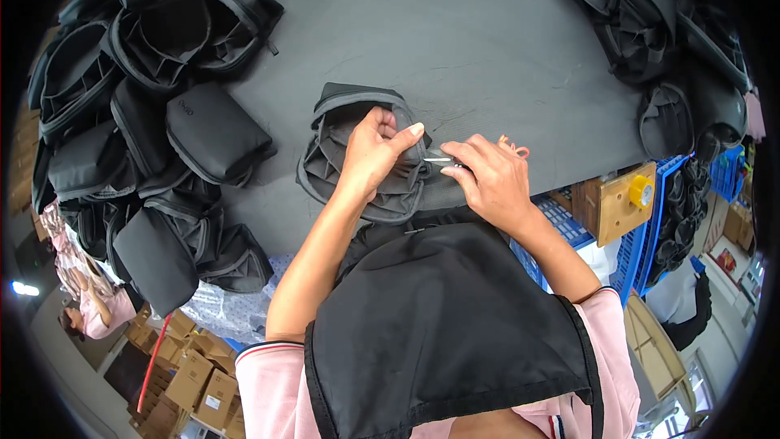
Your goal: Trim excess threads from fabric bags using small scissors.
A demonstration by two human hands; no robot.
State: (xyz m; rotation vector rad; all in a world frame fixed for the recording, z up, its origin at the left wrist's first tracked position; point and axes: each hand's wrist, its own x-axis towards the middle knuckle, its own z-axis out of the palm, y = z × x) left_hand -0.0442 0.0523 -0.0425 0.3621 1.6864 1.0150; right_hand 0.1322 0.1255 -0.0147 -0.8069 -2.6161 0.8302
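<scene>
An unzipped black pouch (pixel 341 96) with grey-edged openings lies on the table close in front of me. My left hand (pixel 370 150) reaches into its opening, fingers curled and thumb out along the right rim, gripping the fabric. At the pouch's right edge, my right hand (pixel 491 175) is closed around small scissors (pixel 439 160). Their thin metal blades point left at the rim, and an orange-red loop shows behind the knuckles. Whether the blades touch the fabric or a thread, I cannot tell.
Black pouches (pixel 215 130) are heaped on the left, and more (pixel 642 16) lie at the far right. Loose thread bits lie on the dark tabletop (pixel 487 49). Blue crates (pixel 642 236) and a wooden board (pixel 613 203) stand right; cartons (pixel 191 378) and another person (pixel 101 309) are lower left.
</scene>
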